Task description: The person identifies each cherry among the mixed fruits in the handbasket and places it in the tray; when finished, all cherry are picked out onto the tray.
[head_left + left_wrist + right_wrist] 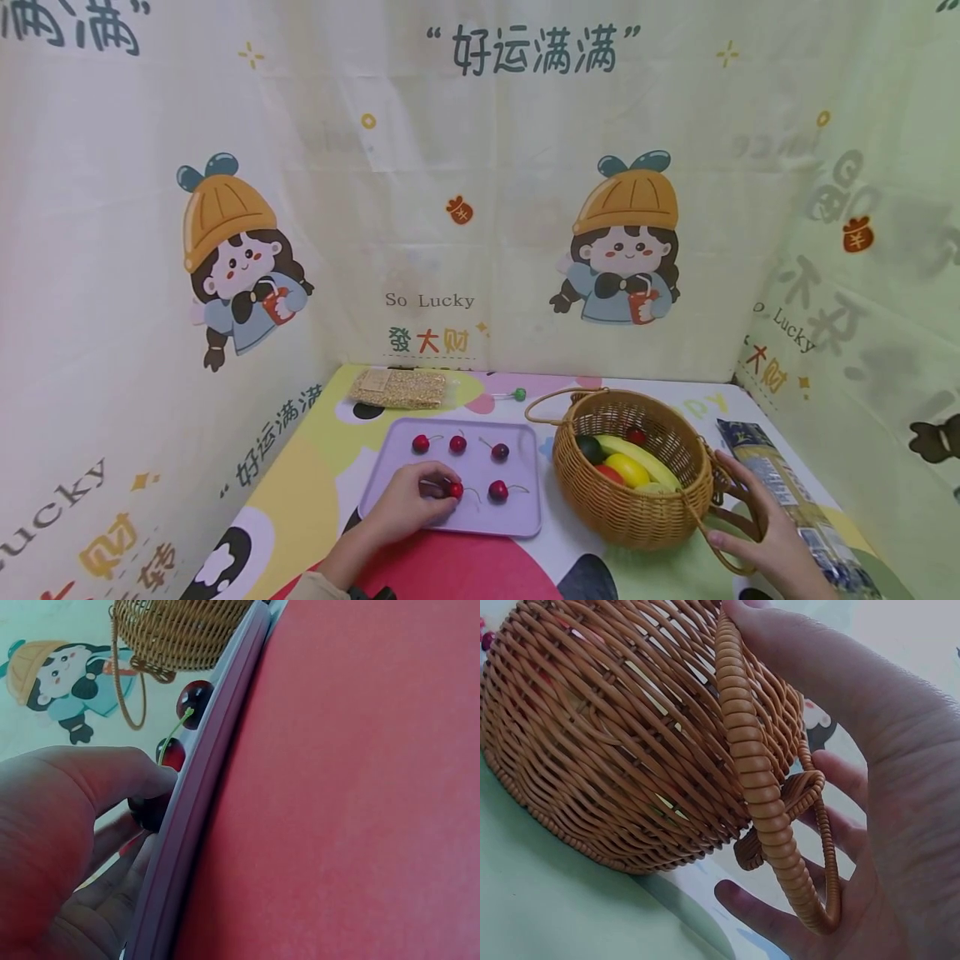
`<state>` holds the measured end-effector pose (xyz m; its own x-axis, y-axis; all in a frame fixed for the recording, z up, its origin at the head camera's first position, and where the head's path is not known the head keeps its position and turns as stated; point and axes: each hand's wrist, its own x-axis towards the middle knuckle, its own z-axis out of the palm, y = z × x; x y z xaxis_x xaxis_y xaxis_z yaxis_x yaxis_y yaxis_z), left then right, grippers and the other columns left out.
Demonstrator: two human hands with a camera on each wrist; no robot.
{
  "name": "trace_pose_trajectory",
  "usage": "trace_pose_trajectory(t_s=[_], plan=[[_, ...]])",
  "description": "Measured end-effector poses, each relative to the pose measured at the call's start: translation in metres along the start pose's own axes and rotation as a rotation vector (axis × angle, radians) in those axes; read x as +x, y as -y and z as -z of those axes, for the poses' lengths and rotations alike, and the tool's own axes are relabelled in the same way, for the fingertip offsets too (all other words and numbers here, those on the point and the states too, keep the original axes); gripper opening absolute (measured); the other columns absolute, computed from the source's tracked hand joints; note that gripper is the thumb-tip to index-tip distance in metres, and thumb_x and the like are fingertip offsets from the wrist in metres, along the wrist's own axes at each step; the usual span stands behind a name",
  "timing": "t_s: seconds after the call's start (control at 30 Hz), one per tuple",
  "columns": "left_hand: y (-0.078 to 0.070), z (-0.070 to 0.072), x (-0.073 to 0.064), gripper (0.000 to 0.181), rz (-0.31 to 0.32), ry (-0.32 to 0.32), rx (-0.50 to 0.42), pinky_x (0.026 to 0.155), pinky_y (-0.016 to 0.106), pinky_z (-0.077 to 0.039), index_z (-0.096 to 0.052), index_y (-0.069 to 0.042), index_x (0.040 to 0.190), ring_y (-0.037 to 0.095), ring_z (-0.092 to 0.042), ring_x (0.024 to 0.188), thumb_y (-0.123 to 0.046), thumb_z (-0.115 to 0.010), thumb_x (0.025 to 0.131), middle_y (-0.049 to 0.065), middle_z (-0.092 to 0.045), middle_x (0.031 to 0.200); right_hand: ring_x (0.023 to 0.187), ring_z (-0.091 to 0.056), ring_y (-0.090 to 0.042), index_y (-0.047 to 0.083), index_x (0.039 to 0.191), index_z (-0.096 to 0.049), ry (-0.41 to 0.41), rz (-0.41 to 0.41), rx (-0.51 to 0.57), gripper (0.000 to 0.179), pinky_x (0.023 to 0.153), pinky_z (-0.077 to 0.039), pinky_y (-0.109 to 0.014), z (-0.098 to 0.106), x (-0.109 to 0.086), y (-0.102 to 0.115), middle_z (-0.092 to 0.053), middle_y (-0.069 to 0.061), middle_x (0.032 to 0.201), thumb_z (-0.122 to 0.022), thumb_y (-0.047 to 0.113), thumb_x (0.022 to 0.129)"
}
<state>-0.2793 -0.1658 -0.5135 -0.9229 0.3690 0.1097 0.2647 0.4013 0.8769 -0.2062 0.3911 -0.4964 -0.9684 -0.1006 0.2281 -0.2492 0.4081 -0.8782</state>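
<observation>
In the head view my left hand (411,502) is over the front of the lilac tray (528,523), pinching a red cherry (456,490) between thumb and fingers. Its thin stem points right. Beside it lies a dark cherry (498,492), and three more, including one at the back left (421,443), form a row behind. At the wicker basket (630,508), my right hand (768,533) has its fingers spread along the right side. In the right wrist view the thumb touches the looped handle (754,769), with the fingers stretched out behind it.
The basket holds a banana (645,458), a yellow lemon (626,471), a dark green fruit (589,450), red fruit and a cherry (637,436). Behind the tray lie a bag of grains (401,389) and a green lollipop (519,394). A long pack (787,492) lies at right.
</observation>
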Motion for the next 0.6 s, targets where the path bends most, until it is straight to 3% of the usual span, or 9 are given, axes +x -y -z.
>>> trace_pose_trajectory(t_s=[0.17, 0.37, 0.6], plan=[[-0.001, 0.0, 0.0, 0.023, -0.006, -0.008, 0.034, 0.088, 0.022, -0.063, -0.081, -0.018, 0.113, 0.013, -0.077, 0.097, -0.012, -0.09, 0.092, 0.0, -0.082, 0.105, 0.128, -0.048, 0.021, 0.025, 0.179, -0.019, -0.004, -0.003, -0.005, 0.098, 0.091, -0.064, -0.026, 0.0, 0.0, 0.001, -0.03, 0.037, 0.16, -0.074, -0.003, 0.102], [-0.01, 0.003, 0.0, 0.024, -0.024, -0.071, 0.103, 0.097, 0.033, -0.064, -0.082, -0.018, 0.114, 0.021, -0.076, 0.108, -0.018, -0.092, 0.092, -0.003, -0.082, 0.11, 0.128, -0.048, 0.02, 0.025, 0.179, -0.019, -0.004, -0.019, -0.01, 0.098, 0.091, -0.064, -0.026, -0.001, 0.0, 0.002, -0.03, 0.037, 0.16, -0.074, -0.001, 0.102], [-0.033, -0.003, 0.0, 0.027, -0.055, -0.056, 0.039, 0.103, 0.039, -0.063, -0.082, -0.015, 0.118, 0.033, -0.074, 0.115, -0.022, -0.091, 0.094, 0.004, -0.081, 0.119, 0.128, -0.046, 0.021, 0.028, 0.179, -0.019, -0.005, -0.047, -0.01, 0.097, 0.092, -0.064, -0.027, -0.001, 0.001, 0.001, -0.029, 0.035, 0.161, -0.075, 0.002, 0.103]])
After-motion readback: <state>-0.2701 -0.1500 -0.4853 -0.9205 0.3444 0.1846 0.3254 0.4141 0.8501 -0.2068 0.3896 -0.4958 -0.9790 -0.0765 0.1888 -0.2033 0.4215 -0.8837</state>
